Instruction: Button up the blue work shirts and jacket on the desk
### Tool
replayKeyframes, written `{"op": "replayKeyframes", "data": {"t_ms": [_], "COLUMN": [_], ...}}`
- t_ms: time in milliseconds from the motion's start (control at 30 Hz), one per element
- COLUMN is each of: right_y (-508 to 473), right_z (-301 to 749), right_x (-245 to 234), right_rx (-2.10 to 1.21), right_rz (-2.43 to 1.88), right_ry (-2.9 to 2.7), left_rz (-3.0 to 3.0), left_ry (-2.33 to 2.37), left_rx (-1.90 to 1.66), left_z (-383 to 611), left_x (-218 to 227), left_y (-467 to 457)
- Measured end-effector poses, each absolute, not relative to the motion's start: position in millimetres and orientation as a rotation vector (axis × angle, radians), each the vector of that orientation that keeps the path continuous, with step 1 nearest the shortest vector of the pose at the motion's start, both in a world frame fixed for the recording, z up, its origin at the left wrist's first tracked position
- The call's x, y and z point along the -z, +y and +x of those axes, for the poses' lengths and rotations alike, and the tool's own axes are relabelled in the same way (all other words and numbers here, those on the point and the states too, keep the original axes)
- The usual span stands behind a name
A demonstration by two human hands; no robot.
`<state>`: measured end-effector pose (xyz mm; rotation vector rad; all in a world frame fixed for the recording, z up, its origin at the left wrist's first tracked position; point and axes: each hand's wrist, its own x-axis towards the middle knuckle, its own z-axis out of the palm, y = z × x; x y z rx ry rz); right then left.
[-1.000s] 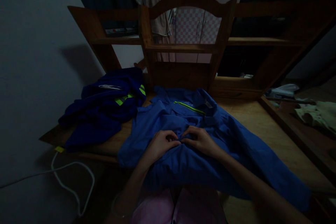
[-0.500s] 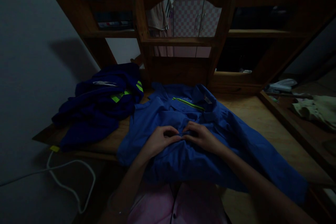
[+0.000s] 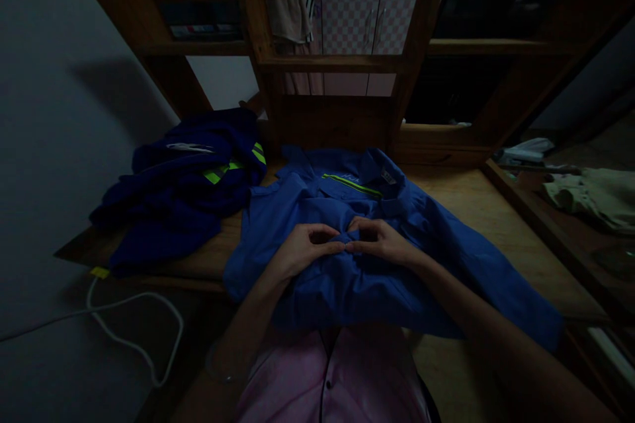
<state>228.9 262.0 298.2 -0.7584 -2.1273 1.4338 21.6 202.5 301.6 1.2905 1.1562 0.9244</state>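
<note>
A blue work shirt with a lime stripe at the chest lies spread front-up on the wooden desk, collar away from me. My left hand and my right hand meet at the middle of its front. Both pinch the fabric along the placket, fingertips almost touching each other. What sits between the fingertips is too small and dark to make out. My forearms reach in from the bottom of the view.
A dark navy garment with lime reflective strips is heaped on the desk's left end. A wooden shelf unit rises behind the desk. A white cable hangs at the left. Pale cloth lies on a side surface at right.
My hands stay pinched together on the shirt front, moving slightly up it towards the collar. The view has tilted downward a little.
</note>
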Motion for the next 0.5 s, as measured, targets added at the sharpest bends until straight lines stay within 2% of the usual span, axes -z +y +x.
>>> {"op": "replayKeyframes", "data": {"t_ms": [233,500], "right_y": [264.8,261.1], "right_z": [227.4,228.9], "right_x": [-296.3,-299.7], "right_rx": [-1.457,-1.393], "right_rz": [-0.707,-0.741], "right_ry": [-2.099,-2.225], "left_rz": [1.351,1.417], "left_ry": [1.093,1.126], "left_rx": [-0.747,-0.837], "left_z": [15.9,15.3], "left_x": [-306.4,-302.4], "left_y": [204.7,197.2]}}
